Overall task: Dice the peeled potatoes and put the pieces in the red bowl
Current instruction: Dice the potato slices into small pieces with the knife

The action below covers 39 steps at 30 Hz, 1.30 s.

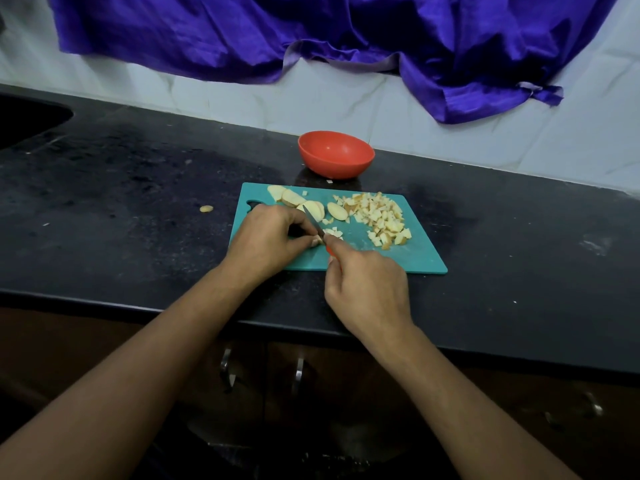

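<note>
Black counter (138,202) — teal board (398,258), red bowl (332,164); purple cloth (207,36) draping white wall (450,140).

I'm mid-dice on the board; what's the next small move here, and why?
Probably press the knife down through the potato piece pinched by the left hand: the right hand holds the blade right at it, several slices lie uncut on the cutting board, and the red bowl looks empty, so scooping seems premature.

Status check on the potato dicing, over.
Left hand pinching potato piece; right hand gripping knife, mid-cut. Diced pile on cutting board; red bowl looks empty. Path to bowl unobstructed.
</note>
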Motion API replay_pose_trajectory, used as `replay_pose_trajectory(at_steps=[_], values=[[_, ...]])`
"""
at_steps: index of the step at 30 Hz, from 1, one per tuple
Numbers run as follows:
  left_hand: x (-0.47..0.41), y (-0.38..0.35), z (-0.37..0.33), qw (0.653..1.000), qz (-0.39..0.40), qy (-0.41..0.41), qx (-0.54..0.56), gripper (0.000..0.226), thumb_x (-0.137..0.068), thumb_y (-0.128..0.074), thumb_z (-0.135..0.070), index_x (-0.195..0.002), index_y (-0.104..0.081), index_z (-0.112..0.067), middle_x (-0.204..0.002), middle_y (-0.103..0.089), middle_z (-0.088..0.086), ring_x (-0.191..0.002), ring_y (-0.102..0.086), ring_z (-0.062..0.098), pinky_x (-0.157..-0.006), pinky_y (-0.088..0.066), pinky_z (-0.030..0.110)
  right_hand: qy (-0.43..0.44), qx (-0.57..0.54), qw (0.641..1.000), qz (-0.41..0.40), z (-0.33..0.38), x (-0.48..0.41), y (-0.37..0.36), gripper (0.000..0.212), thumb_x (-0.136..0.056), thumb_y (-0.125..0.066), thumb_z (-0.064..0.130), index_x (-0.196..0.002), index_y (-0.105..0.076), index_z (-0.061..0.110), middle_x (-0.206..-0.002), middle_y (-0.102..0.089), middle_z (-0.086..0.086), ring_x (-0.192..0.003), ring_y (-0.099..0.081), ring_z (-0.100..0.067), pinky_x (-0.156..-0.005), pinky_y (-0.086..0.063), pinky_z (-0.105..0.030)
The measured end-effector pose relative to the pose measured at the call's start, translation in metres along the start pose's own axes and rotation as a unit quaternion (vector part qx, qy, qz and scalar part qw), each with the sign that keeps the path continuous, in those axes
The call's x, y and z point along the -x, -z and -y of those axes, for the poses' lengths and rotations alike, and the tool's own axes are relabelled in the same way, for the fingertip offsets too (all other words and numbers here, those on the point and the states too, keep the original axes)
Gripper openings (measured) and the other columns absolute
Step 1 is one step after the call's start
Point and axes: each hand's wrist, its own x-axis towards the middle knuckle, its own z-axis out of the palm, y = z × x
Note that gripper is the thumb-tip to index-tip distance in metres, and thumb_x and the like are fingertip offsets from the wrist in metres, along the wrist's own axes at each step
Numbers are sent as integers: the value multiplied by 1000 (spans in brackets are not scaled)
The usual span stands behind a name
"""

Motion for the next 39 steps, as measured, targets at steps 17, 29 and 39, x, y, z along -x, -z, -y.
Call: replay_pose_trajectory(at_steps=[17,29,39], values=[[-2,0,-2,998,-20,54,2,13,-87,-80,-29,-99,-79,-30,-86,-73,-19,-83,-66,-3,-82,-56,23,-51,-246,968,20,-55,-1,1,38,-101,-58,34,-137,-60,46,-87,-73,7,-53,-50,-8,-49,-46,-33],[-37,-7,-28,985,110,74,-114,17,-82,-83,-42,-89,-76,-28,-77,-68,-14,-82,-65,8,-76,-54,32,-147,-405,898,-92,-91,-10,-11,36,-101,-62,20,-134,-67,34,-85,-73,10,-52,-49,-2,-51,-41,-24],[-59,-15,-51,977,122,137,107,16,-84,-84,-19,-98,-76,-21,-90,-74,-3,-77,-73,16,-65,-64,31,-188,-491,843,-111,-93,-10,-7,35,-102,-61,14,-134,-67,27,-76,-54,22,-59,-54,7,-57,-41,-9]])
